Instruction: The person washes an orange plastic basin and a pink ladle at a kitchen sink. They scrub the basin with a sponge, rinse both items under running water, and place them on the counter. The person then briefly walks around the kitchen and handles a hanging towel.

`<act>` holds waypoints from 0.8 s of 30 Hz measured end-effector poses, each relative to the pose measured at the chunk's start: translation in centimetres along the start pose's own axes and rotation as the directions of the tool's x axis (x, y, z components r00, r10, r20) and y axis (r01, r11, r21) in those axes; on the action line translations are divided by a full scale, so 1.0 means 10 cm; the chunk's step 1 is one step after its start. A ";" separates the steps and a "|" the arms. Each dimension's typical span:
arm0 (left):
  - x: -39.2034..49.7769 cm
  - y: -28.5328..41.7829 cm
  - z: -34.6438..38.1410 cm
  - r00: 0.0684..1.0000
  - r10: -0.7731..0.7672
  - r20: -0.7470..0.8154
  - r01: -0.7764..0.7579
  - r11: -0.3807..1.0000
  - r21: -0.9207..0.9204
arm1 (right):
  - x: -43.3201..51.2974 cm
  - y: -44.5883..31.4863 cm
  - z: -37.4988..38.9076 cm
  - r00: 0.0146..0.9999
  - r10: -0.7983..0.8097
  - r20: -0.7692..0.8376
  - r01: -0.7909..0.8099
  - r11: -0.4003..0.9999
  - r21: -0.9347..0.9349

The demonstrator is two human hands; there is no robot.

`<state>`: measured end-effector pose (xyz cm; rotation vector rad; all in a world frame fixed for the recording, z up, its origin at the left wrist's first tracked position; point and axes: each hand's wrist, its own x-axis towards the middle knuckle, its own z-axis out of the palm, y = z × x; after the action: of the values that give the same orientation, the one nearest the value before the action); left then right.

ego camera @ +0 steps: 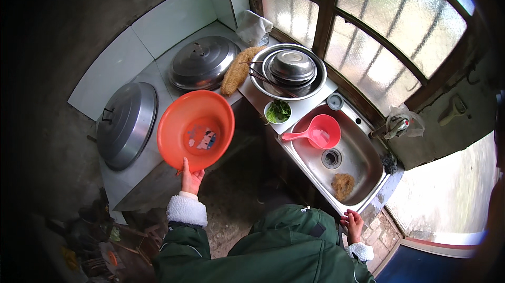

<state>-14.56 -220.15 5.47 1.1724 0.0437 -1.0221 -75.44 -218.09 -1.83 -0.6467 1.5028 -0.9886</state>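
My left hand (191,177) grips the near rim of an orange plastic basin (173,133), which is tilted so that the cartoon print on its inner bottom shows. The basin is beside two domed metal lids on the counter. My right hand (353,222), its fingers slightly curled, is by the near corner of the stainless steel sink (361,157); nothing shows in it. A pink plastic dipper (324,131) rests in the sink with its handle over the left edge. A brown fibrous scrubber (343,186) lies below the drain.
Metal lids (128,125) (205,62) cover the counter at left. A long loofah (238,72) lies near a large metal basin (256,82) holding bowls and chopsticks. A bowl of leafy greens (278,112) sits beside the sink. A bagged faucet (397,125) is at right.
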 end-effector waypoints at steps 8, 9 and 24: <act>1.18 0.28 -0.54 0.999 -0.039 -0.023 0.035 0.983 -0.180 | 0.23 -0.16 0.49 0.999 0.037 0.028 -0.037 0.999 -0.007; 1.31 0.30 -0.58 0.999 -0.048 -0.011 0.044 0.975 -0.219 | 0.24 -0.17 0.54 0.998 0.035 0.049 -0.035 0.999 0.007; 0.89 -0.55 0.32 0.965 -0.168 0.203 0.102 0.949 0.297 | 0.13 -0.07 0.59 0.994 0.062 -0.094 -0.062 0.998 0.003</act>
<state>-14.64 -228.37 -1.75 1.3181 -0.2124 -1.3114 -70.01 -220.81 -1.74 -0.5570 1.5966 -0.9832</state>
